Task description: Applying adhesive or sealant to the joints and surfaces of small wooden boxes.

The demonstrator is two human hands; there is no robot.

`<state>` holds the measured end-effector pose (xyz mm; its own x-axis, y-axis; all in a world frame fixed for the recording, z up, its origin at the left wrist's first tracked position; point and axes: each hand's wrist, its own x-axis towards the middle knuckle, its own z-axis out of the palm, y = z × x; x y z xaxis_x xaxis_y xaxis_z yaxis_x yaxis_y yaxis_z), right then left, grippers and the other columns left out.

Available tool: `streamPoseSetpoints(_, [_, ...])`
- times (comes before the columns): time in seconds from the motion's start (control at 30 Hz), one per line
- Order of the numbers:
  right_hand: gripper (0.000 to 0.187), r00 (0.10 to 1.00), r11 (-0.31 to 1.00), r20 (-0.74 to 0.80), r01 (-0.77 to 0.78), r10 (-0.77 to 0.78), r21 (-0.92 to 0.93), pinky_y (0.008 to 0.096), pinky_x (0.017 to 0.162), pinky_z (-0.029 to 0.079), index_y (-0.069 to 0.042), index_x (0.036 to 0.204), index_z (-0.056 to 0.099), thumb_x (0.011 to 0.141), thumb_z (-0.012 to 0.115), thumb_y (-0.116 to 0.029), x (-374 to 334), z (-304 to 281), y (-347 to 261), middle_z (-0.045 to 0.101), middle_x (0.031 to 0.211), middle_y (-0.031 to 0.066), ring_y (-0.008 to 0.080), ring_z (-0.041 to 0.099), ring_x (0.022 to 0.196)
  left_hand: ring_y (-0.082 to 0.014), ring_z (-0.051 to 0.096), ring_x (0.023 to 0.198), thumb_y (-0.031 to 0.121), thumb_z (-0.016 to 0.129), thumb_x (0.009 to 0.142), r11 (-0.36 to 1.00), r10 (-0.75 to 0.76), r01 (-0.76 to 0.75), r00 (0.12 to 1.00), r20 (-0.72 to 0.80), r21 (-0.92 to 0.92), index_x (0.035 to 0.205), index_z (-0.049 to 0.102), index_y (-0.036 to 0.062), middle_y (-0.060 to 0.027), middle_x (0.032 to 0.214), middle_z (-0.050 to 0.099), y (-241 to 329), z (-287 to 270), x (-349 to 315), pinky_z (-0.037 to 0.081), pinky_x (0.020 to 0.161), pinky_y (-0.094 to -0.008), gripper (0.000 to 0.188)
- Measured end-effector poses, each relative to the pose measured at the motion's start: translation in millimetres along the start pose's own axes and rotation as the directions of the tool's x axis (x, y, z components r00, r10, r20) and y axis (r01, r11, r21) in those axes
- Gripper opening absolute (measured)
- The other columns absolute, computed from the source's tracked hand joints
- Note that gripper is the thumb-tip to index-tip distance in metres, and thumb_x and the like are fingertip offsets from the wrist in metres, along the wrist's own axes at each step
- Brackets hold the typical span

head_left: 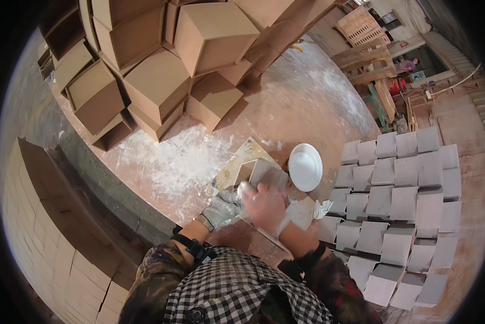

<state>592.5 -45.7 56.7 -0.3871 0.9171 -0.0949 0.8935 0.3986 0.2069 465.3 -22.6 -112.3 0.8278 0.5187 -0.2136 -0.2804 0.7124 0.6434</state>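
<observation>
A small open brown board box with a smeared grey face stands on a paint-stained board in front of me. My left hand, in a grey knit glove, is closed at the box's near left side; its fingertips are partly hidden. Over the near side of the box, my bare right hand is blurred by motion, its fingers curled. Something small and pale shows at those fingers, too smeared to name. A round white bowl stands just right of the box.
Plain brown boxes are piled at the far left of the worktable. Rows of grey-white coated boxes stand on the right. A crumpled white cloth lies near the bowl. Stacked brown boards curve along the left.
</observation>
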Motion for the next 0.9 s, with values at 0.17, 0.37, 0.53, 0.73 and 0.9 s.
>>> streamPoseSetpoints(0.17, [0.016,0.955,0.963,0.145,-0.267,0.26,0.036,0.0434,0.061,0.048,-0.009,0.084,0.062,0.072,0.054,-0.015,19,-2,39,0.061,0.087,0.0115,0.0263,0.059,0.077,-0.022,0.055,0.104,0.024,0.058,0.088,0.664,0.143,-0.21,0.978,0.153,0.717,0.126,0.044,0.0003,-0.0112,0.115,0.057,27,31,-4,0.044,0.092,-0.0325,0.047])
streamPoseSetpoints(0.37, [0.02,0.992,0.997,-0.108,0.069,-0.071,-0.016,0.0373,0.059,0.043,-0.006,0.086,0.061,0.071,0.052,-0.017,-13,5,-11,0.057,0.082,0.0104,0.0231,0.054,0.075,-0.0223,0.054,0.105,0.024,0.059,0.087,0.9,0.001,-0.015,0.999,0.034,0.435,0.125,0.046,0.0007,-0.0109,0.117,0.056,20,2,11,0.044,0.092,-0.0331,0.047])
streamPoseSetpoints(0.53, [0.021,0.986,0.99,-0.123,-0.1,0.112,0.1,0.0328,0.06,0.045,-0.005,0.088,0.06,0.072,0.052,-0.016,24,13,36,0.057,0.094,0.0068,0.0212,0.053,0.081,-0.0225,0.054,0.106,0.025,0.059,0.086,0.806,-0.019,0.013,1.0,0.004,0.591,0.124,0.047,0.001,-0.0106,0.118,0.055,56,14,17,0.043,0.093,-0.0335,0.047])
streamPoseSetpoints(0.73, [0.022,0.986,0.986,-0.012,0.165,-0.165,0.001,0.0352,0.057,0.046,-0.005,0.091,0.058,0.073,0.051,-0.013,-10,-1,-22,0.056,0.086,0.0097,0.0225,0.054,0.077,-0.0229,0.053,0.107,0.025,0.06,0.085,0.783,-0.012,0.045,0.998,-0.058,0.62,0.124,0.048,0.0014,-0.0103,0.12,0.054,74,1,5,0.043,0.093,-0.0341,0.046])
streamPoseSetpoints(0.9, [0.031,0.997,0.975,0.013,-0.074,0.073,0.211,0.0357,0.071,0.045,-0.001,0.095,0.054,0.066,0.055,-0.014,-3,-17,4,0.056,0.086,0.0099,0.0243,0.053,0.084,-0.0231,0.052,0.108,0.025,0.061,0.084,0.789,-0.01,0.067,0.995,-0.097,0.611,0.123,0.049,0.0018,-0.0101,0.121,0.054,63,-10,-13,0.042,0.094,-0.0346,0.046])
